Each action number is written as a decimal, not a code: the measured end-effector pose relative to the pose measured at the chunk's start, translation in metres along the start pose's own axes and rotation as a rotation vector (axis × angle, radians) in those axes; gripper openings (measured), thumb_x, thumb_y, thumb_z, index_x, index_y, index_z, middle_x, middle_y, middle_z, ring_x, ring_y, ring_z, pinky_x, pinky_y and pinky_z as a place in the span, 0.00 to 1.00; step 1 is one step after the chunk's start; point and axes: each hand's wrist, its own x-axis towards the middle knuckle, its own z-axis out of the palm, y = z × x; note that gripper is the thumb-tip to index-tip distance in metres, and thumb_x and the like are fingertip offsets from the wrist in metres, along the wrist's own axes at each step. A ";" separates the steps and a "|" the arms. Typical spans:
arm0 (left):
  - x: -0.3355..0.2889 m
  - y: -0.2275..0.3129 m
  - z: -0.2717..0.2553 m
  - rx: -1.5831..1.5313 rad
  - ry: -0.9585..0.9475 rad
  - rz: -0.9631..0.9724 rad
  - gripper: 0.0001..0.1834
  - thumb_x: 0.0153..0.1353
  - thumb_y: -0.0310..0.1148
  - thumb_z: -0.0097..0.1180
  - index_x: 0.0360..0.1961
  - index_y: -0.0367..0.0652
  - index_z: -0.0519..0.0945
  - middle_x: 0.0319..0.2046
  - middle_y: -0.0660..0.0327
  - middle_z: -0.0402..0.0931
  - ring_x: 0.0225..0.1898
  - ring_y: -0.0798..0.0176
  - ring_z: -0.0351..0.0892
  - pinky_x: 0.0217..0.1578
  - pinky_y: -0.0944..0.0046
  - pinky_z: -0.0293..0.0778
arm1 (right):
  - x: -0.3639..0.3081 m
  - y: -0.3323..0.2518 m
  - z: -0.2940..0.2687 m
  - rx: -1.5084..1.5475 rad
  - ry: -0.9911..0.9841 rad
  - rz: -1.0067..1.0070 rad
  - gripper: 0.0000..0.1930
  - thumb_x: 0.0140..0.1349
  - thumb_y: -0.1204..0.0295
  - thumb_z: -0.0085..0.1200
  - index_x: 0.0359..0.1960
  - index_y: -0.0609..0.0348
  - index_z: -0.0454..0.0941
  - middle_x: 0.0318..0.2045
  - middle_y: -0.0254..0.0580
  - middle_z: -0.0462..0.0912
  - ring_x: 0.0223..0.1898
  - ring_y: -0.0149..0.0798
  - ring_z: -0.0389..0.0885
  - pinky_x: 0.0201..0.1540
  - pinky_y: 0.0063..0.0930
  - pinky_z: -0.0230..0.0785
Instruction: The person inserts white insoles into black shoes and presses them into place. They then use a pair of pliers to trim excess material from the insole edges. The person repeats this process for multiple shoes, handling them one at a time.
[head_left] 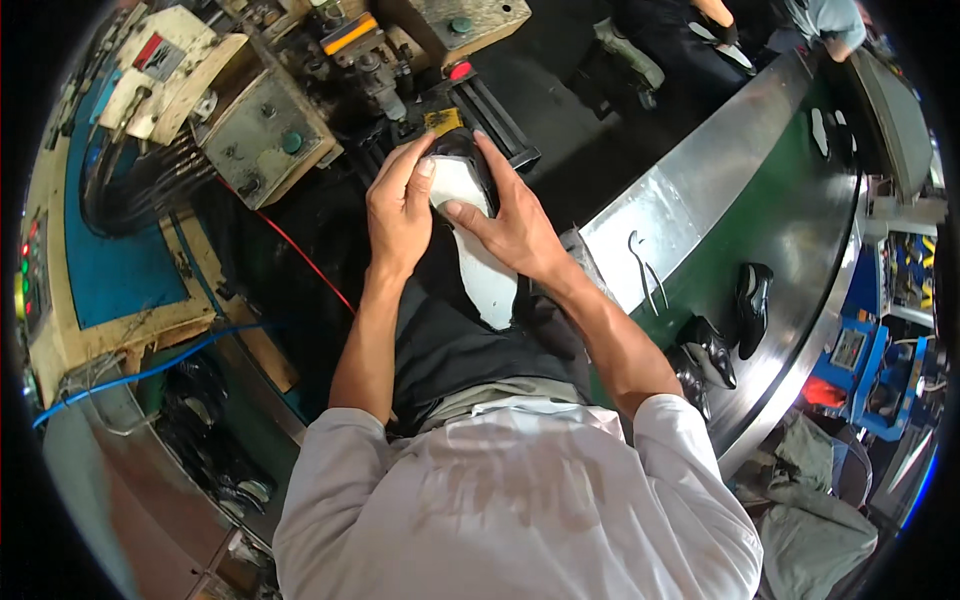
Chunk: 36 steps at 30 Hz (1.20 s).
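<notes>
Between my two hands is a black shoe upper with a white insole board (484, 262), its white underside facing up and its heel end toward my lap. My left hand (402, 205) grips the far left side, thumb on the edge of the white board. On the right side, my right hand (510, 215) wraps the black leather with its thumb pressed on the white board. The far end of the shoe lies close to a yellow part (443, 122) of the machine. My fingertips around that end are partly hidden.
A machine (375, 80) stands ahead, with a grey control box (270, 140) at left. To the right, pincers (645, 270) lie on a metal ledge (690, 190) beside a green conveyor carrying black shoes (752, 305). A co-worker's hand (718, 12) shows far right. More shoes (215, 430) sit lower left.
</notes>
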 end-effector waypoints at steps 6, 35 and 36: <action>0.007 0.002 -0.008 0.049 -0.163 0.037 0.19 0.81 0.31 0.52 0.64 0.31 0.82 0.60 0.49 0.84 0.61 0.55 0.83 0.63 0.57 0.76 | -0.002 0.012 -0.007 0.073 -0.027 0.070 0.47 0.69 0.56 0.69 0.82 0.62 0.56 0.72 0.64 0.74 0.74 0.57 0.74 0.76 0.44 0.65; -0.057 -0.032 0.044 -0.966 -0.144 -0.597 0.44 0.83 0.58 0.43 0.87 0.48 0.44 0.84 0.56 0.52 0.83 0.56 0.51 0.82 0.54 0.46 | -0.009 0.060 -0.003 0.736 -0.119 0.510 0.41 0.84 0.40 0.35 0.85 0.57 0.54 0.83 0.49 0.57 0.82 0.45 0.55 0.84 0.37 0.49; -0.057 -0.030 0.047 -0.901 -0.146 -0.592 0.45 0.83 0.59 0.42 0.87 0.47 0.43 0.84 0.55 0.50 0.84 0.56 0.49 0.82 0.54 0.45 | -0.010 0.063 -0.002 0.600 -0.092 0.428 0.40 0.84 0.41 0.34 0.84 0.59 0.55 0.80 0.54 0.62 0.80 0.46 0.60 0.82 0.38 0.52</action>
